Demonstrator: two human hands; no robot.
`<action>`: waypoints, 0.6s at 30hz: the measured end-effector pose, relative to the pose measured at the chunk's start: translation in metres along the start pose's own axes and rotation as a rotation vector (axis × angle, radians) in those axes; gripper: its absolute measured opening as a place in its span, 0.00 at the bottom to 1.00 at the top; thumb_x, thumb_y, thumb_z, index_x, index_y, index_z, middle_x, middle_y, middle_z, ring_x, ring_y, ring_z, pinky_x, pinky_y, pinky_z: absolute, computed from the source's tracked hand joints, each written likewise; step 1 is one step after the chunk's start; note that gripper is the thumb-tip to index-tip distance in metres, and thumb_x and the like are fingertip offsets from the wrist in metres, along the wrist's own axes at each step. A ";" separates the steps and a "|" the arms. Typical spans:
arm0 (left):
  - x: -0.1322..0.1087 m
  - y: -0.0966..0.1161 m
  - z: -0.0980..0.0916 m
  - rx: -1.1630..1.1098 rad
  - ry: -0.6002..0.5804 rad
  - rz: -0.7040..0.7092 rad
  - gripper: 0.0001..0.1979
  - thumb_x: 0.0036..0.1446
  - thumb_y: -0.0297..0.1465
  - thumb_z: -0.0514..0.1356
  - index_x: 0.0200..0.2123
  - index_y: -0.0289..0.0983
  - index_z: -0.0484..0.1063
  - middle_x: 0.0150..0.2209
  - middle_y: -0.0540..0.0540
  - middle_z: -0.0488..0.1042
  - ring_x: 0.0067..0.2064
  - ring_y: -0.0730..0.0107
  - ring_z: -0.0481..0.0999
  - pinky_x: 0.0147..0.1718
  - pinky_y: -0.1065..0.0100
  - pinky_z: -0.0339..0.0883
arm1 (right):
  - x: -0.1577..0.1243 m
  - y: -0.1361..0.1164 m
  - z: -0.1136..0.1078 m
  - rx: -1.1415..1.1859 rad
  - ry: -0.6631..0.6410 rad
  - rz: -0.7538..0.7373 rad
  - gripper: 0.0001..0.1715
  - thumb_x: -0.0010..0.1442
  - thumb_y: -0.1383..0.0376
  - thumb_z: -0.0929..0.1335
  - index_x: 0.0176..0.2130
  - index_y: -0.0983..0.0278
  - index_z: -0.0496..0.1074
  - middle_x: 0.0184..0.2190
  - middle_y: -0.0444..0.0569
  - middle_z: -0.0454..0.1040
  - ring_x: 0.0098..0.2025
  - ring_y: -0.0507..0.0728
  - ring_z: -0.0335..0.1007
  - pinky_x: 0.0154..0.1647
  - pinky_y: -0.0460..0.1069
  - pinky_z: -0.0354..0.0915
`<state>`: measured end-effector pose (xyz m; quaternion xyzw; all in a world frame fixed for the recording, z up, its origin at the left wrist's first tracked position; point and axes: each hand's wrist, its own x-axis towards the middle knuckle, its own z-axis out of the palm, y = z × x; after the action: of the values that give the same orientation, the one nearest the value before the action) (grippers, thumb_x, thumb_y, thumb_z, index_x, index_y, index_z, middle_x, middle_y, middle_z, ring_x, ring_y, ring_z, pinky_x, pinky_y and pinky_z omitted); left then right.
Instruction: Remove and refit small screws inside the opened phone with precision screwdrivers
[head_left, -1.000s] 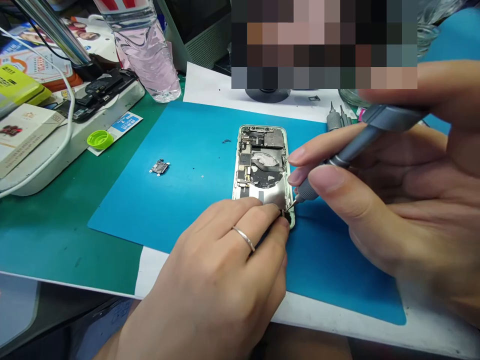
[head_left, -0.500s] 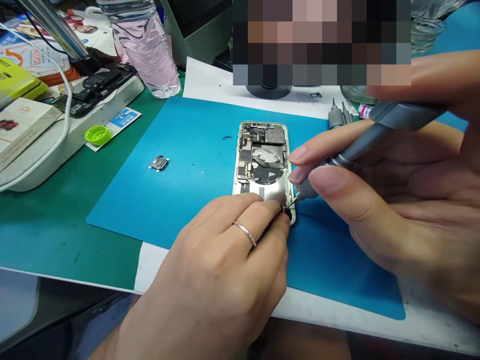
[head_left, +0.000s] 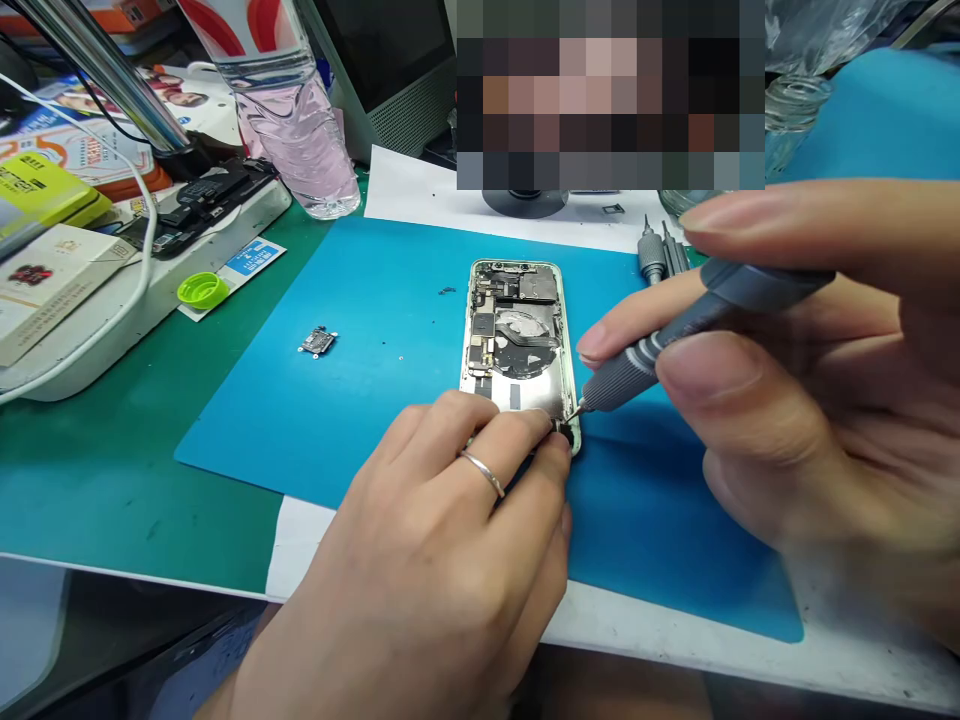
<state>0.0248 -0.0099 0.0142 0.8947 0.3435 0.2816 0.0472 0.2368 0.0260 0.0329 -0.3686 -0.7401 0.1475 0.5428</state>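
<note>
I count one left hand point(head_left: 442, 540) and one right hand point(head_left: 787, 420), two hands in total, with one ring point(head_left: 484, 472). Near the centre are one opened phone point(head_left: 517, 335) and one screwdriver point(head_left: 626, 380); at upper left, one bottle point(head_left: 300, 150) and one green cap point(head_left: 202, 291).

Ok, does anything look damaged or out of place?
Yes: inside the open phone, the black round patch shows ragged pale areas, possibly torn. Tiny stray specks also lie on the blue mat, left of the phone.

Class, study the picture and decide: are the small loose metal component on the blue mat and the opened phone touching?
Apart. The head view shows a wide stretch of blue mat between the small component and the opened phone.
</note>
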 end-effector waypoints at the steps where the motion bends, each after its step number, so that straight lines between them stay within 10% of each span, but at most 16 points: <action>1: 0.000 0.000 0.000 -0.003 -0.004 -0.004 0.12 0.73 0.25 0.61 0.55 0.30 0.81 0.54 0.40 0.82 0.51 0.52 0.77 0.48 0.47 0.77 | 0.000 -0.001 0.000 -0.004 -0.003 -0.003 0.32 0.69 0.71 0.74 0.62 0.37 0.74 0.59 0.34 0.82 0.44 0.56 0.86 0.37 0.53 0.82; 9: 0.000 0.000 -0.002 0.007 -0.027 0.000 0.12 0.74 0.24 0.60 0.56 0.30 0.80 0.53 0.41 0.81 0.51 0.53 0.77 0.49 0.48 0.75 | 0.001 -0.004 0.004 -0.025 0.028 -0.035 0.27 0.68 0.74 0.73 0.55 0.43 0.80 0.57 0.33 0.85 0.43 0.55 0.85 0.39 0.52 0.82; 18: 0.000 0.000 0.000 0.009 -0.006 0.011 0.13 0.74 0.25 0.60 0.56 0.30 0.79 0.54 0.40 0.81 0.50 0.54 0.76 0.50 0.49 0.76 | 0.017 0.001 0.020 0.126 0.054 -0.024 0.21 0.66 0.54 0.77 0.58 0.47 0.81 0.52 0.47 0.86 0.47 0.69 0.87 0.31 0.60 0.85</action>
<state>0.0244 -0.0098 0.0144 0.8976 0.3399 0.2774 0.0427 0.2164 0.0418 0.0368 -0.3288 -0.7189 0.1773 0.5862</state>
